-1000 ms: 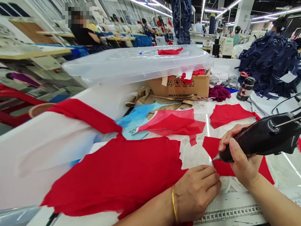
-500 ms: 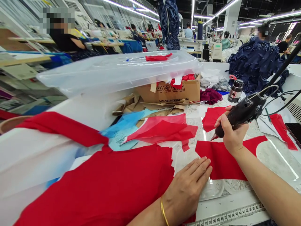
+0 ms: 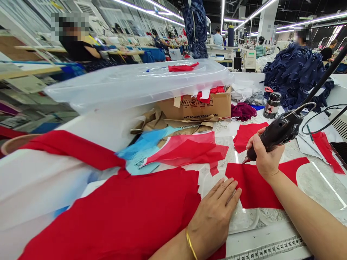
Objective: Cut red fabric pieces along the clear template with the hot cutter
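Observation:
My right hand (image 3: 265,156) is wrapped round a black corded hand tool (image 3: 279,131), whose pointed tip touches the top left edge of a small red fabric piece (image 3: 257,187) lying on the glass table. My left hand (image 3: 217,215) lies flat with fingers stretched out, its fingertips at the left edge of that piece and its palm on a clear plastic template (image 3: 241,218). A large red fabric sheet (image 3: 121,216) spreads out to the left, under my left wrist.
A clear plastic bin lid (image 3: 135,85) rests over a cardboard box (image 3: 200,104) at the back. More red pieces (image 3: 189,150) and blue paper (image 3: 143,146) lie mid-table. A dark blue fabric pile (image 3: 295,74), a small jar (image 3: 271,104), a measuring tape (image 3: 271,247) and other workers are around.
My right hand lifted the tool up and away from my left hand, then brought its tip to the piece's upper edge. My left hand flattened and slid slightly left.

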Available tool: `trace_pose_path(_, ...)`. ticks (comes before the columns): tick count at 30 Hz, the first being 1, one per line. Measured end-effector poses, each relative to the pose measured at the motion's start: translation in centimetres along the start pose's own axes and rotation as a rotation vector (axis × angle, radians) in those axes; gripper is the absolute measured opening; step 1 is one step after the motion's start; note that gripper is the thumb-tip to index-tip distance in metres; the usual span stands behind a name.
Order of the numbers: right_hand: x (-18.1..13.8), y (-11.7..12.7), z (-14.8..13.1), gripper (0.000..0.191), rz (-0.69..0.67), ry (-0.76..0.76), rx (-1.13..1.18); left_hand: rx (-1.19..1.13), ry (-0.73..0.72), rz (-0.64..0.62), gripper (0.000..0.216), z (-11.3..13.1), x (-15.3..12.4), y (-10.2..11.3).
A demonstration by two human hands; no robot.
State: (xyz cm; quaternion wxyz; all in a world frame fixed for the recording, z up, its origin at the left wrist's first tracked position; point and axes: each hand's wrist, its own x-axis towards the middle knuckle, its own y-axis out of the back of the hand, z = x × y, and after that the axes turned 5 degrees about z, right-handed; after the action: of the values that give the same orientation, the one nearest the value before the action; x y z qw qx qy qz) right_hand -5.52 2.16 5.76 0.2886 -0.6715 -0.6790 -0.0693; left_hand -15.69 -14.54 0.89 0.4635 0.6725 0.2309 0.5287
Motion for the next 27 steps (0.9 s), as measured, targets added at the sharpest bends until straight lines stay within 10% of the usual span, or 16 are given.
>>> trace_pose_path(27, 1.0, 3.0, -1.3, 0.021, 0.033, 0.011, -0.029, 0.052, 0.032, 0.014, 0.041, -1.0, -0.3, 0.3)
